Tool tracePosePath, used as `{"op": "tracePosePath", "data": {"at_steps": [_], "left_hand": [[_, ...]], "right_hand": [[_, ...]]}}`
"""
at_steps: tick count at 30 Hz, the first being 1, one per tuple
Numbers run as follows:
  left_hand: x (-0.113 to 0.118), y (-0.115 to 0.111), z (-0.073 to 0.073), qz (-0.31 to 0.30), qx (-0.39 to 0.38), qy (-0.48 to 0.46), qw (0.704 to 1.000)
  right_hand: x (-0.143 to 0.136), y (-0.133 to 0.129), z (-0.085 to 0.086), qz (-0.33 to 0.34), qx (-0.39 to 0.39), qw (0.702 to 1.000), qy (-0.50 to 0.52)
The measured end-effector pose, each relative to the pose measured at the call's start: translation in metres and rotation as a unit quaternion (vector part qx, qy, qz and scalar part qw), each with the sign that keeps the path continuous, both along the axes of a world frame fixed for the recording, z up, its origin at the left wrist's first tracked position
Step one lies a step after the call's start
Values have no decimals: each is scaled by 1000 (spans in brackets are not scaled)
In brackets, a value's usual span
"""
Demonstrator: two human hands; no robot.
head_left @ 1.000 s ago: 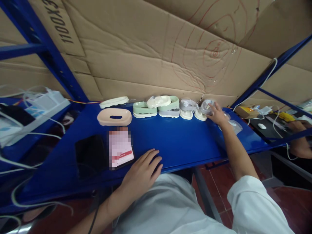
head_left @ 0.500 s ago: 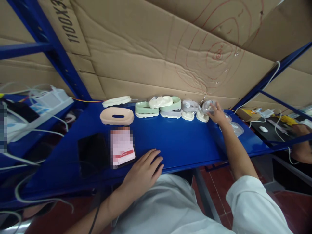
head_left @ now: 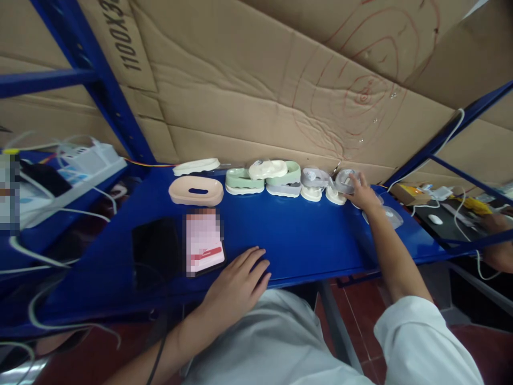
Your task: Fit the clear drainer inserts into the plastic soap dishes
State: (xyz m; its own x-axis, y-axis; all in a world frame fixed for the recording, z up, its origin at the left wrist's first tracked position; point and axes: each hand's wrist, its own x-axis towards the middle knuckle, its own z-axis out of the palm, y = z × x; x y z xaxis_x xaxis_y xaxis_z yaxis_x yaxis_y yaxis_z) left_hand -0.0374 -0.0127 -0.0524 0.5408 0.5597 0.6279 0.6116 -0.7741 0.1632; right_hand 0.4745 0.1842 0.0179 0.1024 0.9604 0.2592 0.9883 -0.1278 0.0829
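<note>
My right hand [head_left: 363, 193] reached to the far end of the row at the back of the blue shelf [head_left: 296, 235], fingers spread & curled over the grey round piece [head_left: 345, 181], which sat under my fingertips atop a cream base [head_left: 335, 198]. Firm grip or just touching: can't tell. Left hand [head_left: 236, 286] lay flat, fingers loosely apart, on the shelf's front edge, just beside the phone [head_left: 203, 241].

Blue metal shelf [head_left: 304, 240], cardboard behind. On it: peach oval dish [head_left: 196, 191] with cream lid [head_left: 196, 166] behind, green dishes [head_left: 260, 179], grey-white pieces [head_left: 320, 184] in back row; black phone [head_left: 155, 252] and pink card [head_left: 203, 241] near front edge.
</note>
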Motion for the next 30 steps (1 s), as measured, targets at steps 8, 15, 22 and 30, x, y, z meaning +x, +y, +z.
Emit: {"op": "tracePosePath", "data": {"at_steps": [8, 15, 22, 30], "left_hand": [[1, -1, -3, -3, -14, -4, 1000], [1, -1, -3, 2, -15, 3, 1000], [1, -2, -1, 5, -16, 4, 1000], [2, -2, -1, 3, -24, 12, 1000]], "right_hand": [[-3, -11, -4, -68, 119, 986, 93], [9, 5, -3, -154, 202, 952, 170], [-3, 27, -5, -164, 216, 945, 185], [-78, 20, 20, -28, 177, 975, 130]]}}
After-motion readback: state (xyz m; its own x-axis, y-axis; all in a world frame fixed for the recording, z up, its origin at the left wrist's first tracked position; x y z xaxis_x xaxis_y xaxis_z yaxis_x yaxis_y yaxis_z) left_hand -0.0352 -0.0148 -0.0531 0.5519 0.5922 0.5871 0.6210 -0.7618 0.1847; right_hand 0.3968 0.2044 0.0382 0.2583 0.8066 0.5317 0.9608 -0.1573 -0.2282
